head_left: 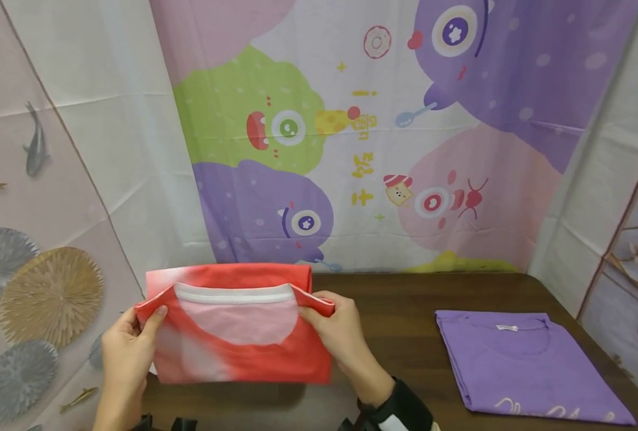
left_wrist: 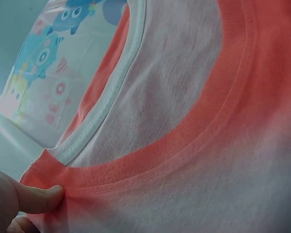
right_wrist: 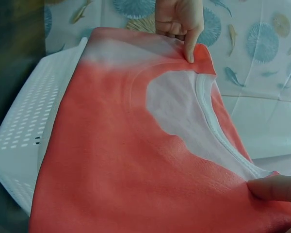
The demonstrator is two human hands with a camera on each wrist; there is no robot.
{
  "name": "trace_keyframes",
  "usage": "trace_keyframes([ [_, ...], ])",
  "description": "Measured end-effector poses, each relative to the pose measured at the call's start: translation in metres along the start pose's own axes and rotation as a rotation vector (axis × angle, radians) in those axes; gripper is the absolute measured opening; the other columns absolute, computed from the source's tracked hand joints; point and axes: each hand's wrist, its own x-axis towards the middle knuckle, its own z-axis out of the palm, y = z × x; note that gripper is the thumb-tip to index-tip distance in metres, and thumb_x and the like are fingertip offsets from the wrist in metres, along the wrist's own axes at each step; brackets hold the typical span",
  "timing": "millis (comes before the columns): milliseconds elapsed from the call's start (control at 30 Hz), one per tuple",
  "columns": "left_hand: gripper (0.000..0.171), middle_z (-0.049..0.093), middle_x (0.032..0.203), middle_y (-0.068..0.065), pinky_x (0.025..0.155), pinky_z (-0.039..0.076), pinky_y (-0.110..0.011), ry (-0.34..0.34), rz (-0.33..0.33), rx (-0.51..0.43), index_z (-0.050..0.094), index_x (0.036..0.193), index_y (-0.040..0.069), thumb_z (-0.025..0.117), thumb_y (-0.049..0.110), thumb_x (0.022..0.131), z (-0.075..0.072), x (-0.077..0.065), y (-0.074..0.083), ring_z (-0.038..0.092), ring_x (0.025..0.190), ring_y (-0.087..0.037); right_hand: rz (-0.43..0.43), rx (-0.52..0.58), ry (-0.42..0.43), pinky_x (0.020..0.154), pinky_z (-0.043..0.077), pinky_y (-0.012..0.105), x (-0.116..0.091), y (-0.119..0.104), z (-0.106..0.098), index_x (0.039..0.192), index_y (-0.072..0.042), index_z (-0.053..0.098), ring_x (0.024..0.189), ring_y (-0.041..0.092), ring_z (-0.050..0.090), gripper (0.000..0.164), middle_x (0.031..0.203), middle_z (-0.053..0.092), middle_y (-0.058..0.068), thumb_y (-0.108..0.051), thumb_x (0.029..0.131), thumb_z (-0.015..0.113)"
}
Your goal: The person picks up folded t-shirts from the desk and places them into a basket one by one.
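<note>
A red and pale pink T-shirt, folded into a rectangle, is held up by its neckline in the head view. My left hand pinches the left shoulder beside the collar, thumb in front. On the other shoulder, my right hand pinches the cloth the same way. Between the hands the white-taped collar stretches wide, showing the pale inside. The left wrist view shows my left thumb pressed on the red collar edge. Both hands appear in the right wrist view, gripping opposite ends of the neckline.
A folded purple T-shirt lies on the right of the dark wooden table. In the right wrist view, a white perforated basket stands below the red shirt. A cartoon-printed curtain hangs behind the table.
</note>
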Motion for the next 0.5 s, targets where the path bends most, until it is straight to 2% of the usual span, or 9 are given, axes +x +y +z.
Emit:
trace_keyframes([
  [100,0.038,0.054,0.063,0.034,0.056,0.039,-0.006,0.014,-0.005,0.000,0.056,0.076,0.041,0.067,0.006,0.087,-0.003,0.004,0.000,0.049,0.060,0.012,-0.024,-0.002,0.002,0.070,0.057,0.031,0.002,-0.001,0.005,0.104,0.004,0.068,0.071,0.012,0.060,0.024,0.098,0.068,0.023,-0.009,0.084,0.069],
  [200,0.026,0.052,0.064,0.038,0.058,0.040,-0.005,0.022,-0.003,0.030,0.059,0.084,0.032,0.066,0.008,0.088,-0.005,0.008,0.000,0.049,0.063,0.014,-0.044,-0.009,0.008,0.068,0.055,0.028,0.004,-0.002,0.010,0.103,0.005,0.068,0.070,0.012,0.059,0.023,0.096,0.068,0.023,-0.007,0.083,0.069],
  [267,0.014,0.051,0.065,0.038,0.058,0.040,-0.005,0.026,0.003,0.046,0.062,0.093,0.021,0.066,0.008,0.088,-0.005,0.010,0.000,0.049,0.063,0.014,-0.050,-0.016,0.011,0.067,0.054,0.027,0.005,-0.003,0.013,0.103,0.004,0.069,0.071,0.012,0.058,0.023,0.095,0.069,0.022,-0.007,0.083,0.070],
  [333,0.011,0.051,0.064,0.038,0.057,0.039,-0.005,0.033,0.017,0.062,0.063,0.098,0.011,0.065,0.007,0.089,-0.007,0.012,0.001,0.047,0.062,0.013,-0.059,-0.023,0.015,0.066,0.052,0.025,0.007,-0.003,0.016,0.102,0.004,0.069,0.071,0.012,0.057,0.023,0.094,0.069,0.022,-0.007,0.082,0.070],
  [500,0.011,0.047,0.060,0.034,0.054,0.036,-0.009,0.059,0.030,0.106,0.064,0.099,0.004,0.065,0.008,0.089,-0.010,0.017,0.002,0.043,0.058,0.009,-0.089,-0.043,0.023,0.063,0.049,0.022,0.013,-0.002,0.024,0.099,0.004,0.070,0.069,0.012,0.056,0.021,0.090,0.069,0.022,-0.007,0.081,0.071],
])
